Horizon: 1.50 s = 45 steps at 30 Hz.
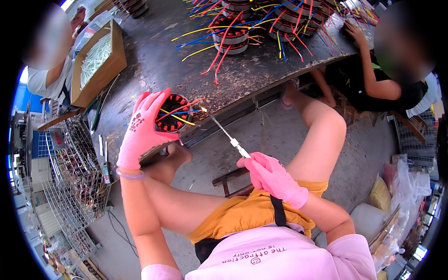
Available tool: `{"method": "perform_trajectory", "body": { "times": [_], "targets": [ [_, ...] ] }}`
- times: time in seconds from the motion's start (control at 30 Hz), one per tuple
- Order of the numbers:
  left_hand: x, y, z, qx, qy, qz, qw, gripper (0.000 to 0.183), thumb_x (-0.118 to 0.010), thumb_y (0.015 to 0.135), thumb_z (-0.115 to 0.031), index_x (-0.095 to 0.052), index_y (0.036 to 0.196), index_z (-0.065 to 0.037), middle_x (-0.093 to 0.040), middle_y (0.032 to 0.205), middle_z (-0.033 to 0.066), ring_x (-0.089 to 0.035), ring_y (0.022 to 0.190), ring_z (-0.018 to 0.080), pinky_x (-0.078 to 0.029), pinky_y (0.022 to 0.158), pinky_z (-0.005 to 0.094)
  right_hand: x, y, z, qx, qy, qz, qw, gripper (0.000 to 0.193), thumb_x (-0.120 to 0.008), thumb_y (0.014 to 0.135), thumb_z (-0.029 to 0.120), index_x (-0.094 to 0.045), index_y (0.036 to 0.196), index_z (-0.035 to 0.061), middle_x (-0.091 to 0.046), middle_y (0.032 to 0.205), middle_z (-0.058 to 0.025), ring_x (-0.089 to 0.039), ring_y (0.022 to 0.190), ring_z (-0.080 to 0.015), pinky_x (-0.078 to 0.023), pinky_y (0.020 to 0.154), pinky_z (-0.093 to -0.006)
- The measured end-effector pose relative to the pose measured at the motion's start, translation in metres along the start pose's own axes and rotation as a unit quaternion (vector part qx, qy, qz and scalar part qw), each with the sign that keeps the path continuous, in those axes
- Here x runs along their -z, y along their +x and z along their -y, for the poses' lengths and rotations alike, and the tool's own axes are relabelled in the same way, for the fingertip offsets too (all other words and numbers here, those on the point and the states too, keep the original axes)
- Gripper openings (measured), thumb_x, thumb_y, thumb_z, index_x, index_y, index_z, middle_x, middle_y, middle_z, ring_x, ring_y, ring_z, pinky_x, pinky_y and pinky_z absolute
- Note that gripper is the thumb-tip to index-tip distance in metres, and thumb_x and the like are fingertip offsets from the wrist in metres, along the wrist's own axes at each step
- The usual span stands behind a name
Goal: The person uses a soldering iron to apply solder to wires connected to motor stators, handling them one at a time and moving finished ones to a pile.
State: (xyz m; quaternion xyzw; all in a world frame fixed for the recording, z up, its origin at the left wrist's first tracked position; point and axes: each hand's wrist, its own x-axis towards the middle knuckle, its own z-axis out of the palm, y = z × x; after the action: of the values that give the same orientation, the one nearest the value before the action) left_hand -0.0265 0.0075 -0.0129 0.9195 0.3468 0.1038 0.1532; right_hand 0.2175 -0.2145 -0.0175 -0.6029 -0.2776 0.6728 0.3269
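While wire racks stand on the floor at far L, a co-worker in a light top is just above them, nr the table's L end. Next, cardboard box on that end, filled w/ thin white tubes. Below it, nr the edge, a dark green hand tool, exact kind unclear. Then L hand, pink glove w/ dark print, purple bracelet at the wrist; its grip is part-spread, bent round the L side of a round wound core, fingers up top, thumb along the near side. Core sits at the table's near edge, red-brown windings facing up; can't tell if it's resting or held up. Yellow, blue & red leads stick out of it to the R. Just beside the lead ends: bright orange-yellow tip of a slim metal tool, slanting down-R to R hand, also pink-gloved, grip closed round the handle. Up top, mid to R, stacked cores on the table w/ many coloured leads. Far R, a 2nd co-worker in black, arm on the table; clear plastic bags lower down.
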Motion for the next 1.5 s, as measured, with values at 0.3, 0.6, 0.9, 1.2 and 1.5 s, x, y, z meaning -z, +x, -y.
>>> {"method": "perform_trajectory", "body": {
  "times": [0.3,0.6,0.9,1.2,1.5],
  "targets": [
    [-0.003,0.001,0.001,0.016,0.012,0.001,1.0,0.103,-0.087,0.047,-0.011,-0.048,0.142,-0.008,-0.053,0.139,0.0123,-0.039,0.136,0.0395,-0.03,0.117,0.0478,0.0,0.001,0.0,0.016,0.012,0.001,1.0,0.035,-0.048,0.101,0.032,-0.062,0.107,0.0006,-0.05,0.063,-0.0015,-0.046,0.054,-0.007,-0.036,0.051,-0.0246],
    [0.0,0.001,-0.001,0.017,-0.01,0.003,1.0,0.097,-0.088,0.052,-0.019,-0.049,0.141,-0.01,-0.052,0.137,0.0142,-0.039,0.134,0.0387,-0.027,0.118,0.0488,-0.002,-0.002,0.003,0.011,-0.004,-0.004,1.0,0.037,-0.047,0.1,0.033,-0.062,0.112,0.0015,-0.048,0.059,0.0015,-0.035,0.047,-0.0039,-0.026,0.045,-0.0229],
    [0.0,-0.002,0.004,0.008,-0.001,0.006,1.0,0.1,-0.088,0.051,-0.02,-0.047,0.142,-0.01,-0.05,0.139,0.0151,-0.037,0.136,0.0394,-0.027,0.119,0.0489,-0.003,0.0,0.0,0.016,-0.007,-0.004,1.0,0.03,-0.045,0.101,0.025,-0.062,0.107,0.0003,-0.049,0.064,-0.0029,-0.047,0.053,-0.008,-0.037,0.051,-0.0259],
    [-0.002,0.002,0.004,-0.004,-0.006,0.009,1.0,0.101,-0.088,0.051,-0.019,-0.047,0.143,-0.012,-0.051,0.138,0.0142,-0.037,0.135,0.0418,-0.028,0.118,0.0504,-0.003,-0.001,0.0,-0.003,0.023,-0.001,1.0,0.031,-0.049,0.101,0.029,-0.062,0.106,0.0012,-0.049,0.063,0.0004,-0.044,0.052,-0.0058,-0.034,0.048,-0.0249],
    [-0.003,0.001,0.007,-0.019,0.019,-0.002,1.0,0.103,-0.088,0.048,-0.019,-0.047,0.142,-0.01,-0.053,0.136,0.0137,-0.041,0.132,0.0405,-0.029,0.116,0.0508,-0.001,0.009,-0.022,0.078,0.02,-0.009,0.997,0.033,-0.049,0.101,0.032,-0.063,0.109,0.0033,-0.048,0.057,0.0008,-0.036,0.043,-0.0049,-0.027,0.042,-0.0239]
  ]
}}
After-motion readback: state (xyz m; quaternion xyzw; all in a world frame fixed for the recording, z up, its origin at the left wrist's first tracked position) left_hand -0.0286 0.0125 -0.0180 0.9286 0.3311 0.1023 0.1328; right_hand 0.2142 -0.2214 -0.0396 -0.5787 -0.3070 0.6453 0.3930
